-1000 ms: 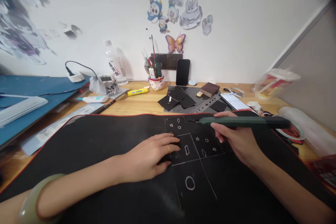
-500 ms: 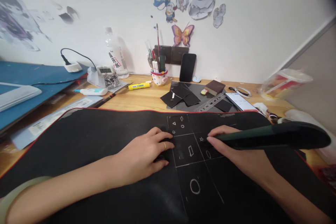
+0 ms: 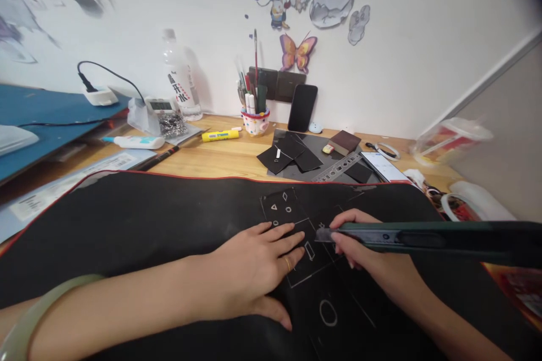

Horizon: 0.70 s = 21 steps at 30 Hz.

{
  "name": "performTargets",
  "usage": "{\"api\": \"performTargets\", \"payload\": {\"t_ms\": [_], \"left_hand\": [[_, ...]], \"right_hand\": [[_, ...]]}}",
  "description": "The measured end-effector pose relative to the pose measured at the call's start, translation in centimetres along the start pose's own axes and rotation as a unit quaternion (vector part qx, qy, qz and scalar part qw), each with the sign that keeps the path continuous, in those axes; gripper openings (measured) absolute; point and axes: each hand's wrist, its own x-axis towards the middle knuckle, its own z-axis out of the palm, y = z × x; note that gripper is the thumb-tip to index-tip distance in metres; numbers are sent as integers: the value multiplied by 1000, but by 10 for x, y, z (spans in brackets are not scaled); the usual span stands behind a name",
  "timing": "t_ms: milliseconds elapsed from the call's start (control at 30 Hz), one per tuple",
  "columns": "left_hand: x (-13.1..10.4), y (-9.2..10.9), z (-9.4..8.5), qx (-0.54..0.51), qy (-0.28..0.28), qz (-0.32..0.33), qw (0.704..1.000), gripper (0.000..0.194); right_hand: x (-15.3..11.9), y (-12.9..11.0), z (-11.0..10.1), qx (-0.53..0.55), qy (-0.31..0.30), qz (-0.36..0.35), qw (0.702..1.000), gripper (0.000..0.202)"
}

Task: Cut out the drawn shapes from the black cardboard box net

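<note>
Head view: left hand (image 3: 262,259), empty, lies flat with fingers slightly spread on the marked black card (image 3: 315,269), toward five o'clock on the mat (image 3: 148,220); right hand (image 3: 376,263), three o'clock of the left, grips a utility knife (image 3: 423,238); blade contact indeterminate; step appears to be bracing and blade placement; any stroke calls for left fingers clear.
</note>
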Motion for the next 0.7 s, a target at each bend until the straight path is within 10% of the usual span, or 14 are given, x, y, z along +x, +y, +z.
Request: {"api": "performTargets", "payload": {"t_ms": [267, 467, 700], "left_hand": [[8, -9, 12, 101, 42, -55, 992, 40], [2, -6, 3, 58, -4, -19, 998, 92], [13, -14, 16, 117, 30, -93, 988, 49]], "right_hand": [[6, -2, 9, -89, 10, -68, 994, 11], [9, 4, 11, -69, -11, -75, 995, 9], [8, 3, 7, -38, -3, -62, 997, 5]]}}
